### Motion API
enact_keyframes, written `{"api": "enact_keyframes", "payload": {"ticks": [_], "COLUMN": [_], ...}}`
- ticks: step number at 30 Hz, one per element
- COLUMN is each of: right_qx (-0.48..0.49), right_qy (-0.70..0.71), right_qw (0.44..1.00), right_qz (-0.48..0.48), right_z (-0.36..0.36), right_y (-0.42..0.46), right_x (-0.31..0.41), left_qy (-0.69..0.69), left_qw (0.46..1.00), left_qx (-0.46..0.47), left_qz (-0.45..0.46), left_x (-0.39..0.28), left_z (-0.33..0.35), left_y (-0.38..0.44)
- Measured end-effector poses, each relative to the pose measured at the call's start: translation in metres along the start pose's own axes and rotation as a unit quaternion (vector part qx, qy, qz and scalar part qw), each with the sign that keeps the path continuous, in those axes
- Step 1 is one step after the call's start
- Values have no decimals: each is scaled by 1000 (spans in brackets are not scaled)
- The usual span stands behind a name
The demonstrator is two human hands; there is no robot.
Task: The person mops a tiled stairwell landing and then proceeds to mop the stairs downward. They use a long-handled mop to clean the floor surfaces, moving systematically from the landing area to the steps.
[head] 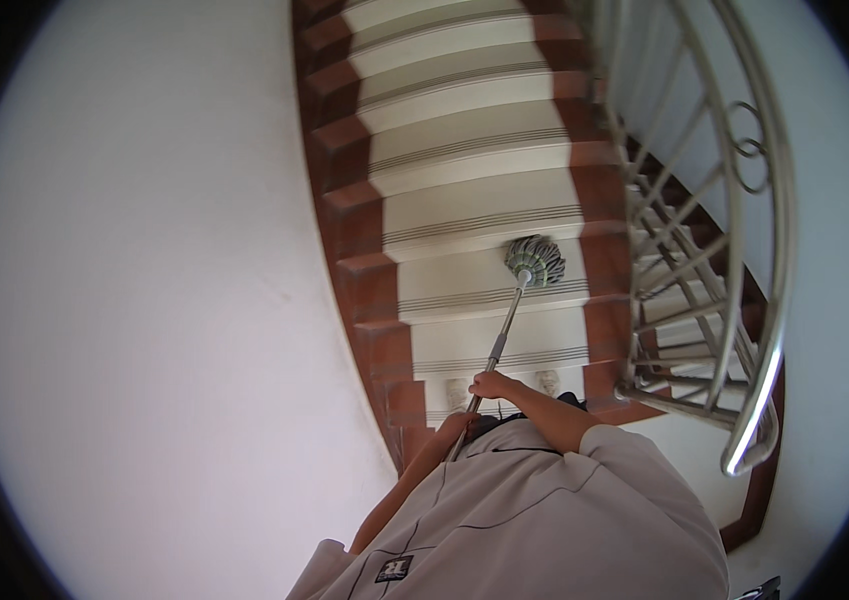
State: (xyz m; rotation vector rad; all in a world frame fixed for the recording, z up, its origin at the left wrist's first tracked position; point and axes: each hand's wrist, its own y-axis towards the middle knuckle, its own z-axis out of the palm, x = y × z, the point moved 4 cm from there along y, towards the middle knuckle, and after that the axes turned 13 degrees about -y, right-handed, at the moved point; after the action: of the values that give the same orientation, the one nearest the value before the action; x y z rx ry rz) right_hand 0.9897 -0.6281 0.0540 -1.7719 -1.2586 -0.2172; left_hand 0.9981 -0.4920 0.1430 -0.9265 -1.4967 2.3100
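A string mop head (535, 260) with grey and green strands rests on a cream stair tread (462, 281), toward the right side of the step. From it a metal mop handle (512, 315) with a grey collar runs down toward my body. My right hand (493, 385) grips the handle below that collar. Lower on the same handle, close to my waist, my left hand (456, 426) is closed around it, partly hidden against my dark trousers. My shoes (547, 382) stand on a step below the mop head.
Cream steps with reddish-brown side borders (375, 289) fill the middle. A white wall (154, 300) bounds the left side. On the right stands a metal stair railing (777, 300) with bars and ring ornaments, and another flight of steps (683, 300) shows through it.
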Motion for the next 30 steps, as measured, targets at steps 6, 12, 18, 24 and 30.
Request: {"api": "enact_keyframes", "payload": {"ticks": [6,12,18,24,30], "right_qx": [94,91,35,93,-25], "right_qy": [-56,-34,5,146,231], "right_qw": [986,960,949,980,972], "right_qz": [-129,-263,-314,-93,-31], "right_z": [44,73,62,27,-8], "right_y": [53,92,95,52,-19], "right_x": [148,242,250,159,46], "left_qy": [-157,-289,-225,-26,161], "left_qw": [983,942,965,998,986], "left_qx": [-58,-135,-121,-52,17], "left_qz": [80,102,54,-39,-32], "left_x": [4,1,-17,-30,-47], "left_z": [-116,-204,-215,-148,-27], "left_y": [-52,-76,-83,-40,-1]}}
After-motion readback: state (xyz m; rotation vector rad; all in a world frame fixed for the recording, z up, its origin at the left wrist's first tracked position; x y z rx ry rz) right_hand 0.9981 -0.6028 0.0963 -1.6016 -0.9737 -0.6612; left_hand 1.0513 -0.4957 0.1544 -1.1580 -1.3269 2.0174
